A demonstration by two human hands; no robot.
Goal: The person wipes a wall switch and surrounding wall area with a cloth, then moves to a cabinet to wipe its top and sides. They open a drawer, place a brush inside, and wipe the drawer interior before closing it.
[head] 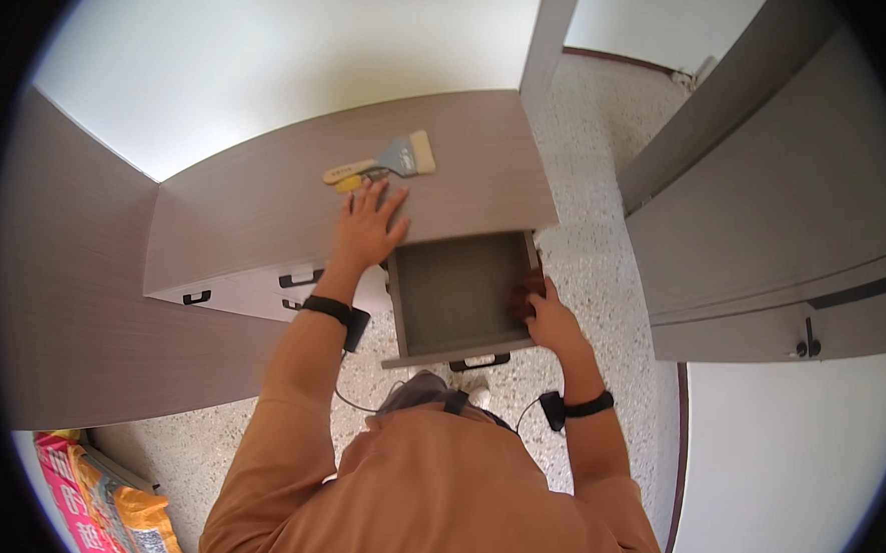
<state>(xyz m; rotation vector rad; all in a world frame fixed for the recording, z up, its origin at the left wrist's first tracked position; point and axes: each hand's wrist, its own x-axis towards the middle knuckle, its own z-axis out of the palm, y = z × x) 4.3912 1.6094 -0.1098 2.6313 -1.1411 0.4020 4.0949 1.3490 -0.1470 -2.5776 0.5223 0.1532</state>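
My left hand [370, 228] rests with fingers spread on the top of a grey-brown wood-grain cabinet [479, 158], near its front edge. Just beyond its fingertips lie a flat paintbrush [403, 156] with a pale handle and cream bristles, and a yellow-handled tool [348, 184], partly covered. An open drawer [449, 299] juts from the cabinet towards me. At the drawer's right side, my right hand [557, 324] grips a dark reddish-brown object [525, 296]. This object overlaps the side wall and reaches into the drawer; blur hides what it is.
Black handles [197, 297] mark the closed fronts at left. A tall panel [75, 272] borders the cabinet there. Printed bags [130, 512] stand at lower left on the speckled floor [592, 164]. A grey door [777, 219] with a black lever [809, 341] stands at right. Cables hang from both wrist straps.
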